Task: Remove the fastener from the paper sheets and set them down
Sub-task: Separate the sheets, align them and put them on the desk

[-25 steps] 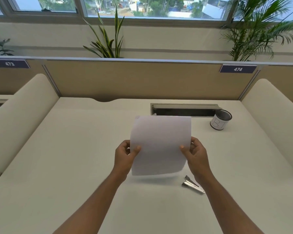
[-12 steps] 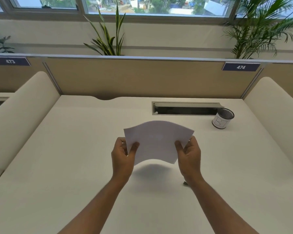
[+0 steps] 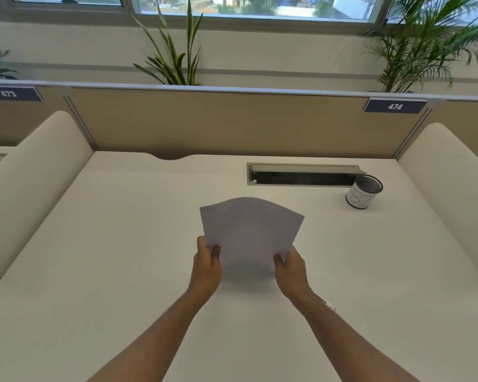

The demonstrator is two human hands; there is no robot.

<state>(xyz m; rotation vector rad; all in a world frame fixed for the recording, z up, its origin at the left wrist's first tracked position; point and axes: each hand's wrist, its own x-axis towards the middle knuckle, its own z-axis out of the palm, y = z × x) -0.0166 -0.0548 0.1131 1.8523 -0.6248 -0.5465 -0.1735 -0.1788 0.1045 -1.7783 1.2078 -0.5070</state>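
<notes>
Nearest the camera, two bare forearms reach forward over the pale surface (image 3: 100, 271). Just beside the right forearm a small metal object (image 3: 329, 305) lies on the surface, mostly hidden by the arm; it is too little seen to name, though it may be a staple-removing tool.

Further out, the left hand (image 3: 206, 267) and the right hand (image 3: 291, 268) each pinch a near corner of the paper sheets (image 3: 250, 230). Each grip is closed on the paper, thumb on top and the other fingers underneath. The sheets are held above the surface, tilted away from the person and bowed upward across the far edge, and they cast a shadow on the surface directly beneath. No fastener shows on the visible face or along its edges, but the near corners are covered by the thumbs, so it cannot be said for certain that none is there.

Judging from this, the removal part of the task looks finished, and what is left is the setting down: the sheets are low and near the surface but not yet resting on it, and both hands have yet to let go.

Beyond the paper, well apart to the right, a mesh pen cup (image 3: 363, 192) with a white label stands beside a cable slot (image 3: 301, 175) set into the surface. Behind these rises the tan partition (image 3: 218, 122), with plants on the ledge beyond it.
</notes>
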